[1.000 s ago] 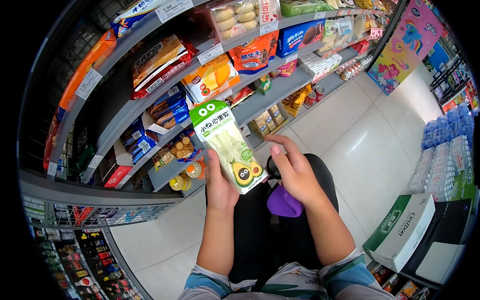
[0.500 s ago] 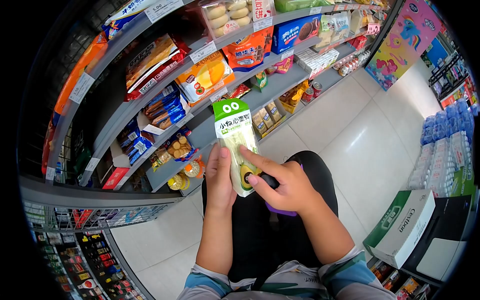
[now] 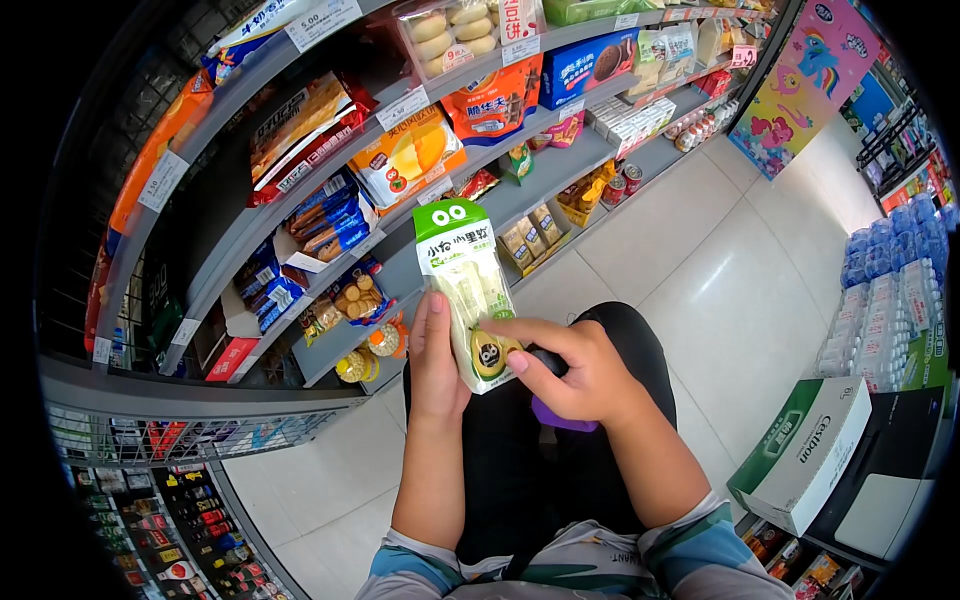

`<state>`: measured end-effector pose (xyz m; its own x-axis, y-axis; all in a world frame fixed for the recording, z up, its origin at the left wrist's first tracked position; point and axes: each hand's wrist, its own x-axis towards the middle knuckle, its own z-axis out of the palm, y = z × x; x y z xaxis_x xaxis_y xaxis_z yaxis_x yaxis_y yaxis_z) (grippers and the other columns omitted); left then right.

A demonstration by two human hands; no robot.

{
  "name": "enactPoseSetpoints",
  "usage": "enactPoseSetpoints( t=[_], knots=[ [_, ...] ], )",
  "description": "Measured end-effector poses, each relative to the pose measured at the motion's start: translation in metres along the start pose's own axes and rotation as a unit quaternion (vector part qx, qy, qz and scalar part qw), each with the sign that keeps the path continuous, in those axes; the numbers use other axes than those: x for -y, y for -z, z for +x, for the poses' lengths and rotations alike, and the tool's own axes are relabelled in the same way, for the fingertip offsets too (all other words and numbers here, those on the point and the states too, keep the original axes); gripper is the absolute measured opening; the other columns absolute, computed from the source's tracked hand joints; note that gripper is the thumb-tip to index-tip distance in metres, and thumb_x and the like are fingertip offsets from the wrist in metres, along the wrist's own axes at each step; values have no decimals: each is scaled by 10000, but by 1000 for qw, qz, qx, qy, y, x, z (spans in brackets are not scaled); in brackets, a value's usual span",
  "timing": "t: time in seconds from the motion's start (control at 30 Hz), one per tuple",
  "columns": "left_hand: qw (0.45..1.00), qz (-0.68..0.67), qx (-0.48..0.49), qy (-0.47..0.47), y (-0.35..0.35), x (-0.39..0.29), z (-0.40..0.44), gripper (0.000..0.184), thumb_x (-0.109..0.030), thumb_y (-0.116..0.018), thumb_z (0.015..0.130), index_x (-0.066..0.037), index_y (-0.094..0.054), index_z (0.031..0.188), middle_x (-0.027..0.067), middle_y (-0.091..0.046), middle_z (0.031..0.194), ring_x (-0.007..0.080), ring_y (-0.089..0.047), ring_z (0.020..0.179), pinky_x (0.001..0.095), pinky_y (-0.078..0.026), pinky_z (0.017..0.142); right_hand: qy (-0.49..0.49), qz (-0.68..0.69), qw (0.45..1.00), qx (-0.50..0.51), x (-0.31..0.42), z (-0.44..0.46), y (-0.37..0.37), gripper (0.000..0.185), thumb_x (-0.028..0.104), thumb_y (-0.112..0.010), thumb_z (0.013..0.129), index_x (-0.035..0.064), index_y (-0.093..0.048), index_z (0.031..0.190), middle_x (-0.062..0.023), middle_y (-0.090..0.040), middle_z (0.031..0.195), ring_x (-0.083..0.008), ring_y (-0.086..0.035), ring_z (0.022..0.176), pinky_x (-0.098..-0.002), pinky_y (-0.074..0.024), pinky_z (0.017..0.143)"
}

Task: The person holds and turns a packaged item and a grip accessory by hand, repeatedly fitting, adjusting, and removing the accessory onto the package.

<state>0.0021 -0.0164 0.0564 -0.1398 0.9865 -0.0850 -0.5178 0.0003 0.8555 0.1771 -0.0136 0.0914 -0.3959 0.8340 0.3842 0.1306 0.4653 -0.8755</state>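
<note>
A slim snack packet (image 3: 480,285) with a green top, two white eye shapes and an avocado picture is held tilted above my lap. Pale food shows through its clear window. My left hand (image 3: 437,355) grips its left edge, the thumb lying on the front. On the lower right side, my right hand (image 3: 580,370) has its index finger across the front and its thumb by the avocado picture. Fingers behind the packet are hidden. Beneath my right hand shows part of a purple object (image 3: 565,415), its kind unclear.
Curved grey shelves ahead carry an orange snack bag (image 3: 408,155), a blue cookie box (image 3: 590,68) and several other packs. To the right are a white and green carton (image 3: 805,455) and stacked water bottles (image 3: 870,310). A wire basket (image 3: 190,435) hangs at left.
The packet has shifted slightly left and turned to show more of its front. My right index finger has slid down to just above the avocado picture.
</note>
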Motion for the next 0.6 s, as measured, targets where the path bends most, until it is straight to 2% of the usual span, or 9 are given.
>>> enactPoseSetpoints(
  t=[0.1,0.13,0.2,0.23,0.3,0.33,0.43,0.5,0.6],
  knots=[
    [1000,-9,2,9,3,2,0,585,-467,-399,1080,9,-485,1409,157,-621,1295,239,-648,1120,380,-538,942,-77,-1,997,17,14,3,7,345,181,-653,932,74,-703,1256,-122,-735,767,-215,-706,594,-272,-517,599],
    [1000,-9,3,8,2,1,-1,585,-467,-399,1080,9,-485,1409,157,-621,1295,239,-648,1120,380,-538,942,-77,-2,997,16,12,3,4,345,181,-653,932,74,-703,1256,-122,-735,767,-215,-706,594,-272,-517,599],
    [999,-6,42,-10,1,-1,-2,461,-380,-466,1084,-15,-538,1356,99,-641,1262,163,-635,1118,318,-527,928,-34,-11,999,-25,8,2,0,351,182,-656,929,76,-701,1260,-126,-733,760,-211,-697,578,-269,-511,593],
    [999,-6,42,-10,1,-1,-2,461,-380,-466,1084,-15,-538,1356,99,-641,1262,163,-635,1118,318,-527,928,-19,-15,999,-39,8,3,0,353,182,-657,928,77,-701,1262,-127,-733,758,-210,-695,573,-267,-509,591],
    [999,-8,42,0,1,-1,-2,458,-371,-471,1083,-11,-533,1360,94,-639,1267,160,-630,1124,310,-520,938,-66,-28,996,58,15,4,9,347,169,-646,933,68,-699,1260,-147,-744,816,-213,-711,610,-265,-526,622],
    [999,-8,42,0,1,1,-2,458,-371,-471,1083,-11,-533,1360,94,-639,1267,160,-630,1124,310,-520,938,-66,-28,996,58,13,3,10,347,169,-646,933,68,-699,1260,-147,-744,816,-213,-711,610,-265,-526,622],
    [1000,10,12,4,3,4,0,546,-443,-406,1080,6,-512,1370,150,-631,1267,227,-651,1102,363,-545,921,-54,-13,996,68,2,1,6,337,155,-632,942,64,-698,1260,-158,-750,870,-213,-727,657,-264,-538,654],
    [998,-38,41,23,7,2,-1,445,-357,-471,1083,-14,-527,1362,98,-631,1275,163,-628,1129,310,-513,954,-31,2,1000,0,-2,-1,3,322,143,-622,952,57,-699,1253,-163,-753,910,-207,-732,682,-265,-544,669],
    [999,-37,30,18,4,0,-2,449,-371,-462,1085,-20,-530,1357,99,-630,1278,166,-625,1134,312,-511,960,-57,17,998,-20,4,1,0,317,137,-609,963,54,-691,1258,-151,-751,878,-199,-725,665,-263,-541,656]
  ],
)
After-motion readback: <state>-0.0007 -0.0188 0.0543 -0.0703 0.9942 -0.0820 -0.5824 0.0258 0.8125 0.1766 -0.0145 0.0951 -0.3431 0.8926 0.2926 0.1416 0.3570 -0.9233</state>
